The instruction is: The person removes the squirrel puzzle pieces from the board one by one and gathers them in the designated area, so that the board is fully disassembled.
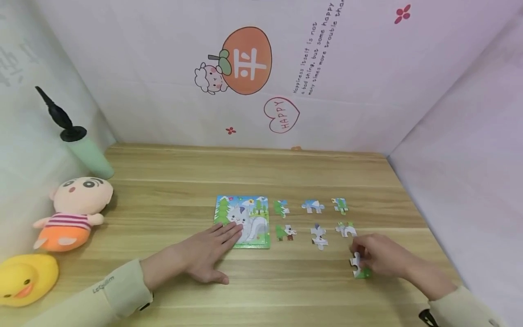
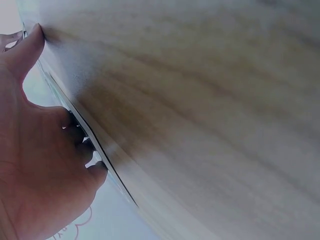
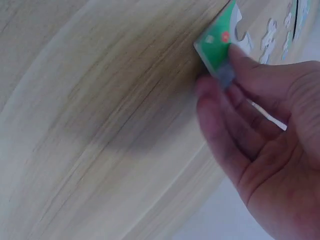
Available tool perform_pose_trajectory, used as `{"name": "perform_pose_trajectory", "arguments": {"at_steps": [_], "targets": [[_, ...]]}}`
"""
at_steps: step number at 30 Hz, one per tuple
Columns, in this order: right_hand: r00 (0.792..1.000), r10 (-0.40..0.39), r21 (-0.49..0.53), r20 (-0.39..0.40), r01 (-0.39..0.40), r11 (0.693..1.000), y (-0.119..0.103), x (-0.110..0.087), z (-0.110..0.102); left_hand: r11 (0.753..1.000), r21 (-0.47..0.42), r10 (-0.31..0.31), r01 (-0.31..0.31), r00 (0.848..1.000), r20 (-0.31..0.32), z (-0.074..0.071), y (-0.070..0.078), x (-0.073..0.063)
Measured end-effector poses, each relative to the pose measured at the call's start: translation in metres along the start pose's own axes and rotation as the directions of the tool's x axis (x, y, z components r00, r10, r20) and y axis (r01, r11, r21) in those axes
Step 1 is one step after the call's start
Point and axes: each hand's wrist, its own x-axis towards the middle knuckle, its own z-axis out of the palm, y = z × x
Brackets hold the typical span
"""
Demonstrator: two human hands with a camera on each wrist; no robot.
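Note:
My left hand [image 1: 206, 252] lies with straight fingers over the lower left of a square puzzle board [image 1: 259, 240], which shows a grey squirrel among green trees. In the left wrist view, the fingertips touch the board's edge area and the thumb is spread away. Between thumb and fingers, my right hand [image 1: 386, 256] pinches a puzzle piece [image 1: 355, 265] in the lower right of the head view. That piece is green with a red flower and a pale grey part, and it looks tilted in the right wrist view; the fingers hide some of it.
Several loose puzzle pieces [image 1: 319, 236] lie in two rows right of the board on the wooden table [image 1: 245, 290]. Along the left side are a plush doll [image 1: 77, 213], a yellow duck [image 1: 28, 279] and a green hand pump [image 1: 90, 154]. Printed cloth walls [image 1: 163, 104] stand around the table.

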Motion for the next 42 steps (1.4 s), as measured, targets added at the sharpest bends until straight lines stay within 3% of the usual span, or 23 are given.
{"name": "perform_pose_trajectory", "arguments": {"at_steps": [11,18,22,27,35,42], "targets": [[0.999,0.027,-0.081,-0.021,-0.029,0.996,-0.008,0.004,0.001,1.000,-0.007,0.011,-0.011,1.000,-0.011,-0.002,-0.001,-0.002],[0.991,0.058,-0.187,-0.122,-0.080,0.979,-0.036,0.023,-0.010,1.000,-0.028,0.010,-0.011,1.000,-0.010,-0.003,-0.003,-0.001],[0.979,-0.038,-0.205,-0.200,-0.004,0.979,-0.059,0.042,-0.014,0.998,-0.066,-0.005,0.005,1.000,-0.007,-0.004,-0.004,-0.001],[0.944,-0.199,-0.272,-0.265,0.125,0.954,-0.083,0.072,-0.005,0.995,-0.096,-0.038,0.035,0.999,-0.032,-0.009,-0.007,-0.004],[0.934,-0.289,-0.237,-0.209,0.238,0.942,-0.131,0.120,0.013,0.993,-0.067,-0.099,0.093,0.991,-0.094,-0.016,-0.036,0.002],[0.968,-0.238,-0.228,-0.081,0.215,0.950,-0.167,0.157,0.027,0.988,-0.062,-0.147,0.141,0.983,-0.113,-0.020,-0.059,0.008]]}}
